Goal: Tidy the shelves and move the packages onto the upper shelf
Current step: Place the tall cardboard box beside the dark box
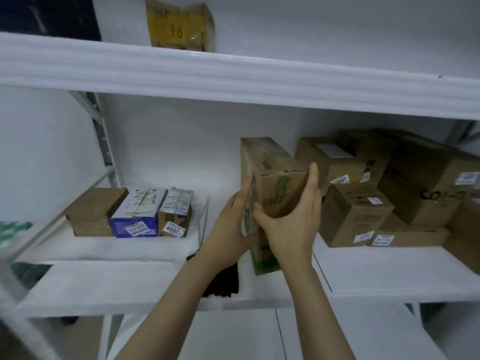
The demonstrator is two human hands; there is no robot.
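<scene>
Figure: lifting the box (275, 183). The left hand (233, 224) presses its left face and the right hand (293, 224) wraps its front and right side, so both clamp it upright near the middle shelf's (104, 281) front edge. Best raised level, clearing the upper shelf's (233, 71) lip, right of the yellow package (180, 27).

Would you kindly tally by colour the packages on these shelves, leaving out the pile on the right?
Brown: 3 (held box, plain box, box labelled 2009)
Blue: 1 (blue box)
Yellow: 1 (yellow package)
Total: 5
</scene>
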